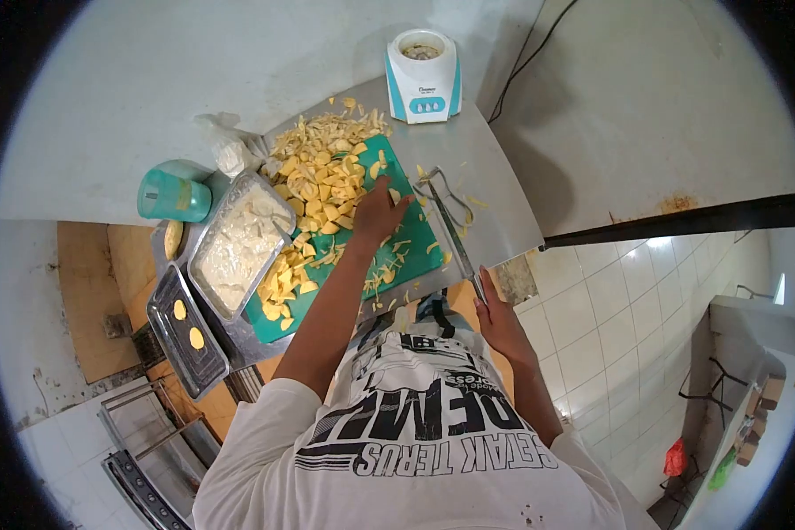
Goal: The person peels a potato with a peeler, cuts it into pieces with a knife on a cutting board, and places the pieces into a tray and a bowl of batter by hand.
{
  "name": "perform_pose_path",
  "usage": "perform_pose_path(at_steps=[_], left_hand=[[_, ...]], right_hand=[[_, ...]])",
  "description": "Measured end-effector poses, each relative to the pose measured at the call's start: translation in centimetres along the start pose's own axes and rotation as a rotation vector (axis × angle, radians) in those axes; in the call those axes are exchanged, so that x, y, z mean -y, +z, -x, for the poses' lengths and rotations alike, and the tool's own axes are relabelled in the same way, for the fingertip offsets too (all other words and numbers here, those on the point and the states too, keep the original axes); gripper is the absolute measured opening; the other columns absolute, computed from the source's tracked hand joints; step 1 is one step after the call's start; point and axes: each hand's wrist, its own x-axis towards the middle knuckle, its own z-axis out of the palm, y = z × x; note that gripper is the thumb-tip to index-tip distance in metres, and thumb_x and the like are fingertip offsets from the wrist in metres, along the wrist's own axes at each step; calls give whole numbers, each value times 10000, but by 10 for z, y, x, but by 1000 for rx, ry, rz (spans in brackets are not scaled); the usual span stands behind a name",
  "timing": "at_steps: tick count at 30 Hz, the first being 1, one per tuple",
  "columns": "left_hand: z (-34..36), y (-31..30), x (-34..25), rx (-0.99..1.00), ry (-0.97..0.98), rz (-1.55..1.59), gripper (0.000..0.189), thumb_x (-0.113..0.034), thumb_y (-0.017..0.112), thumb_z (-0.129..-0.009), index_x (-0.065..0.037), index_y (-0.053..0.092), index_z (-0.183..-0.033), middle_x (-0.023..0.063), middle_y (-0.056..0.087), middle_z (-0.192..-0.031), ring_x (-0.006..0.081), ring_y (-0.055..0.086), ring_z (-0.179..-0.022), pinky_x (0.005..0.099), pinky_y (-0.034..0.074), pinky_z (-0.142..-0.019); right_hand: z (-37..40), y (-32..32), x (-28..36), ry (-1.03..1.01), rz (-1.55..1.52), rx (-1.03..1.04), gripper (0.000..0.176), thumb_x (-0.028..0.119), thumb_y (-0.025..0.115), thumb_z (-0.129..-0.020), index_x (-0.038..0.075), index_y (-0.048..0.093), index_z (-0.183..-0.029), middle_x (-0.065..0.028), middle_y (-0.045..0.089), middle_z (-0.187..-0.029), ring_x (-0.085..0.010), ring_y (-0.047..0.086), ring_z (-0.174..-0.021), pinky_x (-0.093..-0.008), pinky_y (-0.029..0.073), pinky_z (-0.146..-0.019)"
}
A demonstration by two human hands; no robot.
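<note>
On the green cutting board (420, 234) lies a heap of yellow chunks (322, 190), with thin peelings (327, 132) behind it. My left hand (381, 212) is over the board at the heap's right side, fingers curled; anything between its fingertips is too small to make out. To the right, my right hand (501, 322) is wrapped round the handle of a long knife (450, 225), whose blade points away from me beyond the board's right edge. Beside the blade lies a thin looped metal tool (455, 196), with bits of peel around it.
A white and turquoise blender base (424, 79) stands at the back of the metal table (503, 208). Left of the board are a metal tray of pale batter (238, 243), a dark tray with two yellow slices (188, 349), a turquoise cup (175, 194) and a plastic bag (231, 152).
</note>
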Motion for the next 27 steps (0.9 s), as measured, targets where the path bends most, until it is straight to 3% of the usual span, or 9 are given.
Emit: perform_pose_path(at_steps=[2, 5, 8, 14, 17, 20, 23, 27], left_hand=[[3, -10, 4, 79, 9, 122, 545, -262, 751, -788, -67, 496, -1228, 163, 647, -890, 295, 656, -794, 436, 518, -689], [12, -10, 11, -43, 80, 102, 544, -177, 759, -779, -71, 510, -1251, 151, 642, -1005, 252, 661, -786, 409, 528, -710], [17, -1, 23, -190, 249, 76, 408, -98, 727, -796, -55, 578, -1173, 133, 627, -1081, 239, 668, -799, 375, 537, -718], [16, 17, 37, -314, 328, 312, 179, -49, 686, -819, -27, 662, -995, 98, 641, -1115, 255, 678, -856, 344, 547, -696], [19, 12, 34, -368, 398, 152, 136, -44, 675, -825, -28, 674, -960, 93, 660, -1100, 266, 677, -852, 345, 547, -691], [16, 18, 37, -341, 326, 292, 105, -54, 673, -831, -30, 683, -932, 97, 682, -1046, 277, 674, -857, 351, 544, -699], [13, 21, 43, -382, 410, 271, 105, -63, 668, -840, -28, 689, -937, 106, 691, -1010, 285, 670, -864, 361, 540, -712], [15, 18, 42, -332, 344, 265, 121, -62, 663, -843, -17, 692, -951, 130, 692, -975, 290, 666, -869, 367, 534, -728]], right_hand=[[-5, 0, 4, 78, -50, 48, 580, 120, 458, -960, 143, 229, -1492, -334, 564, -1136, -477, 566, -1031, -465, 458, -874], [-18, -4, 24, 45, -7, 95, 595, 112, 457, -952, 185, 226, -1496, -321, 609, -892, -468, 608, -823, -489, 475, -725], [-33, 15, 22, -129, 19, -27, 601, 115, 452, -949, 210, 224, -1497, -291, 599, -750, -454, 606, -721, -497, 457, -644], [-48, 31, 47, -31, 87, 50, 587, 132, 435, -953, 220, 226, -1494, -291, 600, -752, -461, 605, -721, -517, 459, -659], [-45, 37, 53, -21, 116, 44, 593, 128, 431, -952, 224, 217, -1496, -289, 604, -748, -461, 606, -718, -528, 461, -663], [-40, 37, 72, 88, 146, 87, 597, 126, 430, -951, 229, 210, -1497, -285, 606, -744, -458, 609, -716, -536, 461, -661], [-36, 37, 80, 130, 166, 112, 597, 124, 427, -953, 231, 208, -1498, -282, 605, -734, -459, 611, -713, -544, 458, -658], [-28, 36, 90, 169, 142, 143, 606, 130, 419, -959, 237, 171, -1502, -284, 608, -729, -469, 615, -712, -564, 464, -660]])
